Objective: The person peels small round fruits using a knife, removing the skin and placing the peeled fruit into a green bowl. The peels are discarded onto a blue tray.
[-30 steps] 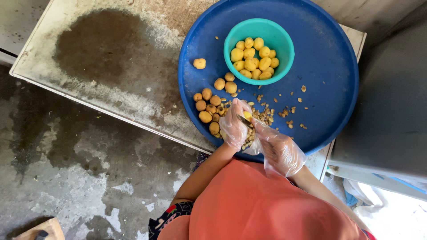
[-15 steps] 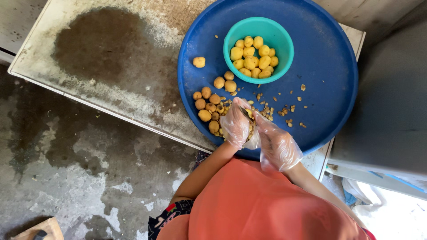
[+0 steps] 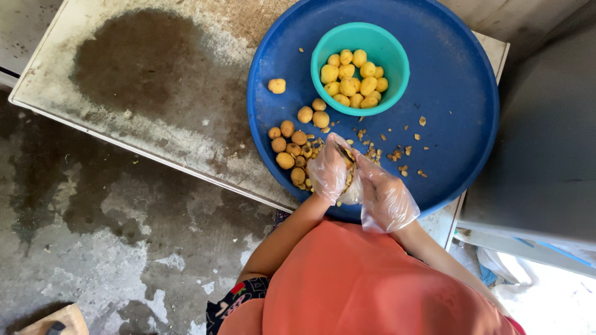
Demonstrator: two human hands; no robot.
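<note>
Hands barely moved, gloved fingers closed on fruit; teal bowl w/ peeled yellow ones.

Bowl on tray, fruit pile to its left.

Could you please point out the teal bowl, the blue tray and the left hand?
teal bowl (image 3: 323, 93): head view, left wall.
blue tray (image 3: 459, 105): head view, bare floor.
left hand (image 3: 328, 169): head view, gloved back.

A damp dark stain marks the worn concrete tabletop, and a wooden block lies on the floor.
</note>
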